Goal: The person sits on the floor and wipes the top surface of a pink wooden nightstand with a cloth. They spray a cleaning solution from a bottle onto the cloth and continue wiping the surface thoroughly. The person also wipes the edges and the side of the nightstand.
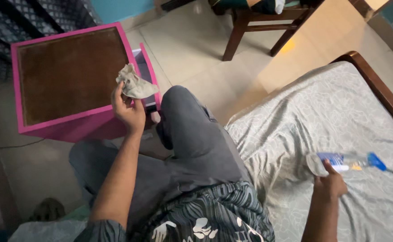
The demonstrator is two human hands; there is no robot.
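Observation:
My left hand (128, 110) holds a crumpled beige cloth (135, 84) above the near right corner of a pink bedside table (71, 127) with a brown top. My right hand (330, 183) rests on the bed, its fingers touching the bottom end of a clear plastic bottle (347, 162) with a blue label and blue cap, which lies on its side on the sheet. Whether the hand grips the bottle cannot be told. I sit on the bed's edge in grey trousers.
The bed (376, 85) has a patterned grey sheet and a dark wooden frame. A pink drawer (145, 60) stands open at the table's right side. A wooden chair (255, 22) stands on the tiled floor beyond. Dark patterned fabric hangs at the top left.

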